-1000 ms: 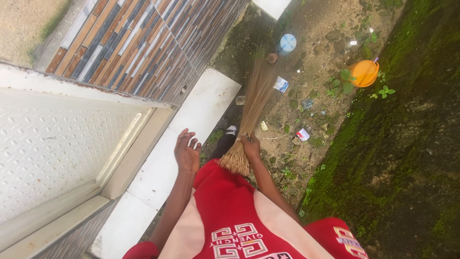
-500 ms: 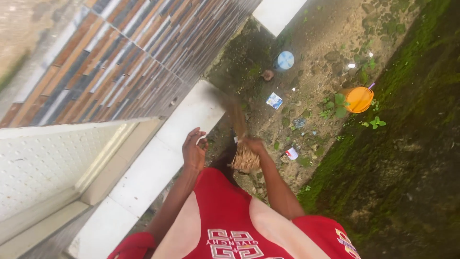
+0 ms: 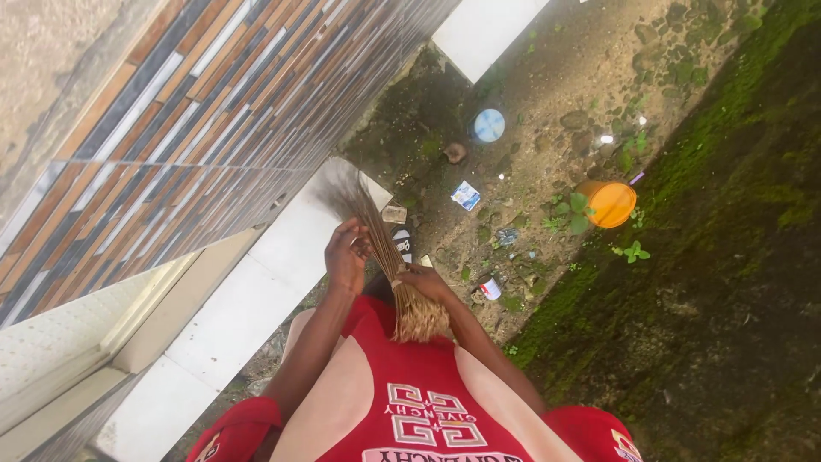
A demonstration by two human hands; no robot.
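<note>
- The right hand (image 3: 425, 281) is gripping, fingers closed, the bound end of a tan bundle broom of thin sticks (image 3: 389, 257) at frame centre.
- The left hand (image 3: 348, 255) is curling loosely around the bristles (seemingly squaring them before sweeping).
- Next, I judge, the tips must drop toward the littered dirt ground (image 3: 547, 111).

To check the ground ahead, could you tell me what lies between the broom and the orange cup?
In the head view, bare dirt with litter lies between the broom and the orange cup: a crumpled wrapper and small weeds.
</note>
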